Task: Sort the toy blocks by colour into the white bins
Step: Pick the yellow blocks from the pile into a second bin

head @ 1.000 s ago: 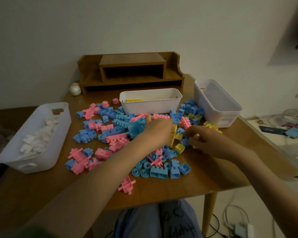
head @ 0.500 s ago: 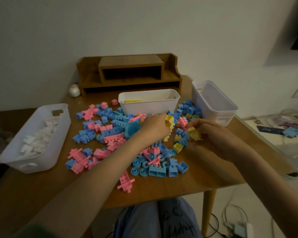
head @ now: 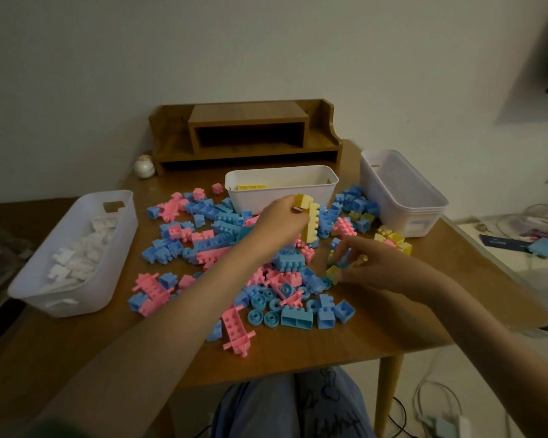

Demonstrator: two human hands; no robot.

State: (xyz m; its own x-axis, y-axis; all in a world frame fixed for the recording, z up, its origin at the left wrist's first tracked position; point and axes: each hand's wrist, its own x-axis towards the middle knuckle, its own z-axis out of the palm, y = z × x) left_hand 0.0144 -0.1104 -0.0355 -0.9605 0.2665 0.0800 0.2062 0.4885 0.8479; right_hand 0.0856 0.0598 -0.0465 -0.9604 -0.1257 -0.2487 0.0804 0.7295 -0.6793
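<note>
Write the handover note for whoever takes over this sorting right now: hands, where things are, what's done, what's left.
Left hand grips yellow blocks above the pile, just in front of the middle bin.
Right hand pinches a small yellow block at the pile's right edge.
Done: white blocks lie in the left bin; some yellow shows in the middle bin.
Left: drop the held yellows, gather the loose yellow blocks beside the right bin, then sort the pink and blue pile on the table. No blocks are visible in the right bin.
</note>
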